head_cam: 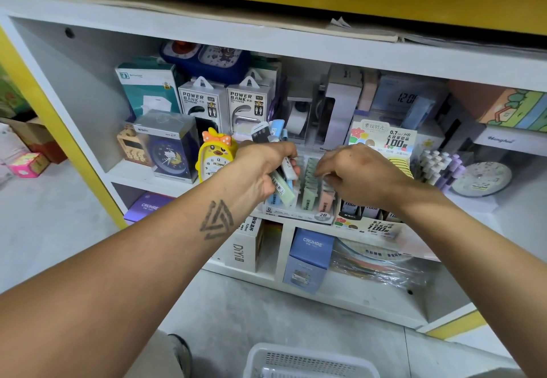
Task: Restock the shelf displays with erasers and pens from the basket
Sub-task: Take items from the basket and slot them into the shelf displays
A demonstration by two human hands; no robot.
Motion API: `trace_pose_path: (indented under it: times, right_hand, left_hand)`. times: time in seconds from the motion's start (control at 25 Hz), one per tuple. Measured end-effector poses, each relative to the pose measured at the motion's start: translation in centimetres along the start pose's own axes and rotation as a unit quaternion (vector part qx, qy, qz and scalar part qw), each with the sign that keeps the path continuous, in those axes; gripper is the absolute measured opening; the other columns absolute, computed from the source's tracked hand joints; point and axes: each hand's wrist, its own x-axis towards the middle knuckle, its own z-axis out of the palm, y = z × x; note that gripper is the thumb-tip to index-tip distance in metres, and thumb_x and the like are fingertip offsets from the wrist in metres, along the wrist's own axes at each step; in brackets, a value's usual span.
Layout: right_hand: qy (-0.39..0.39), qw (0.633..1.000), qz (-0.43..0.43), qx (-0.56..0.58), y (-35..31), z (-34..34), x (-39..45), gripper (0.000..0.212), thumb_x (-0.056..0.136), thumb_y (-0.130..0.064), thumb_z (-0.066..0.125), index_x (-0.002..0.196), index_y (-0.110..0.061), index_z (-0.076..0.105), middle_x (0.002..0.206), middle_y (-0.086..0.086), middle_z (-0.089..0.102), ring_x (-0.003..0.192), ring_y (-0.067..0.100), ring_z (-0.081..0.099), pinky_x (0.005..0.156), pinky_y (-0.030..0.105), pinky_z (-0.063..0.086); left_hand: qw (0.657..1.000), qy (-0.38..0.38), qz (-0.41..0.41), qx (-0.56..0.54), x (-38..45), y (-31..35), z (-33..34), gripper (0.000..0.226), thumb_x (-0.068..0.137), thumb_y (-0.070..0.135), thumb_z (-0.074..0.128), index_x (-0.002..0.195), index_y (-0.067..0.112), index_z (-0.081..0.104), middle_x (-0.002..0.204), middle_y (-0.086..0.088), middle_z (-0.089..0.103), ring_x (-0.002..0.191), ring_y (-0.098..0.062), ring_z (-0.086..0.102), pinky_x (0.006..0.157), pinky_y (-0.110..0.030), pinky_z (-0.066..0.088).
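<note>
Display tray (299, 213), shelf front edge: rows of pastel erasers partly filled; restocking judged mid-way
Basket (310, 361), on floor below the tray: contents unclear
Left hand (268, 167), just left of tray: fingers curled round a bundle of erasers (284, 179)
Right hand (359, 170), over the tray: fingertips pinched down among the rows; held item cannot be told

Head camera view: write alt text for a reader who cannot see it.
A person's left hand grips a bundle of pastel, barcoded eraser packs while the right hand reaches into a clear plastic display tray of green and peach erasers on a white shelf. A white slotted plastic basket sits on the floor below.
</note>
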Motion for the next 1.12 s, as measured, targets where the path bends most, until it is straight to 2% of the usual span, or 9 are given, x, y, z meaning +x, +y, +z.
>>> trace_pose_path:
  times: [0.08,0.16,0.32,0.44,0.56,0.72,0.88,1.0,1.12]
  right_hand:
    - [0.002,0.965,0.065,0.254,-1.3,-1.2,-0.6,0.010,0.094,-0.029,0.067,0.095,-0.022,0.074,0.089,-0.007,0.076,0.079,0.007,0.069,0.070,0.024,0.052]
    - [-0.046,0.894,0.094,0.435,-3.0,-1.9,-1.3,0.030,0.089,-0.040,0.072,0.092,-0.012,0.065,0.079,0.005,0.076,0.067,0.019,0.072,0.057,0.031,0.054]
    - [-0.059,0.891,0.092,0.441,-5.2,-1.2,-2.1,0.028,0.085,-0.023,0.079,0.097,-0.008,0.059,0.077,0.009,0.076,0.067,0.027,0.073,0.049,0.028,0.047]
    - [-0.102,0.893,0.091,0.430,-3.9,-2.0,-2.8,0.020,0.086,-0.017,0.077,0.104,-0.014,0.068,0.081,0.006,0.077,0.074,0.026,0.075,0.063,0.038,0.055]
    - [-0.123,0.880,0.097,0.449,-2.0,-3.1,-3.7,0.014,0.088,-0.014,0.076,0.100,-0.010,0.072,0.085,0.010,0.078,0.076,0.026,0.075,0.063,0.029,0.055]
    - [-0.051,0.820,0.172,0.544,0.0,-3.0,-3.8,0.019,0.085,-0.004,0.075,0.099,0.005,0.067,0.091,0.016,0.077,0.079,0.027,0.073,0.070,0.031,0.054]
    - [0.039,0.749,0.228,0.621,0.9,-3.1,-2.9,0.011,0.076,0.002,0.080,0.083,-0.003,0.074,0.076,0.009,0.070,0.065,0.014,0.061,0.062,0.021,0.051]
    - [0.048,0.735,0.228,0.637,0.4,-3.0,-2.2,0.031,0.075,0.010,0.078,0.100,-0.005,0.066,0.074,0.012,0.071,0.058,0.014,0.062,0.052,0.019,0.051]
    - [0.031,0.699,0.217,0.681,0.1,-2.7,-1.6,0.044,0.078,0.012,0.074,0.112,-0.011,0.059,0.092,0.024,0.074,0.072,0.027,0.074,0.060,0.027,0.060]
  left_hand:
    - [0.999,0.030,0.018,-0.019,0.4,0.2,0.2,0.015,0.086,-0.007,0.059,0.097,0.002,0.056,0.060,-0.011,0.051,0.038,-0.017,0.049,0.037,-0.023,0.049]
    - [0.996,0.074,0.043,-0.017,0.9,0.1,0.4,0.020,0.082,-0.007,0.061,0.100,0.001,0.057,0.060,-0.013,0.052,0.035,-0.019,0.050,0.038,-0.025,0.048]
    - [0.992,0.097,0.067,-0.033,0.8,-0.3,1.1,0.022,0.078,-0.010,0.063,0.096,-0.001,0.055,0.060,-0.016,0.053,0.030,-0.022,0.050,0.039,-0.030,0.048]
    - [0.995,0.082,0.051,-0.025,1.0,-0.3,1.0,0.022,0.080,-0.008,0.064,0.099,0.001,0.055,0.061,-0.014,0.055,0.033,-0.021,0.053,0.040,-0.029,0.050]
    - [0.997,0.068,0.027,0.001,1.5,0.0,0.4,0.025,0.084,-0.002,0.064,0.106,0.004,0.056,0.069,-0.012,0.059,0.047,-0.021,0.058,0.042,-0.026,0.049]
    - [0.999,0.042,0.024,-0.016,1.0,0.1,0.0,0.013,0.085,-0.005,0.062,0.092,0.003,0.055,0.059,-0.011,0.056,0.035,-0.018,0.053,0.039,-0.023,0.048]
    - [0.999,0.032,0.028,-0.010,0.5,0.3,0.1,0.015,0.084,-0.004,0.065,0.094,0.004,0.058,0.056,-0.010,0.058,0.037,-0.017,0.056,0.040,-0.023,0.048]
    - [1.000,0.021,0.018,-0.002,0.3,0.3,0.0,0.015,0.085,-0.002,0.065,0.098,0.004,0.059,0.059,-0.009,0.058,0.037,-0.016,0.056,0.040,-0.023,0.049]
    - [1.000,0.003,0.004,0.013,-0.1,0.1,0.1,0.008,0.088,0.000,0.061,0.089,0.007,0.057,0.055,-0.006,0.057,0.034,-0.013,0.054,0.036,-0.020,0.046]
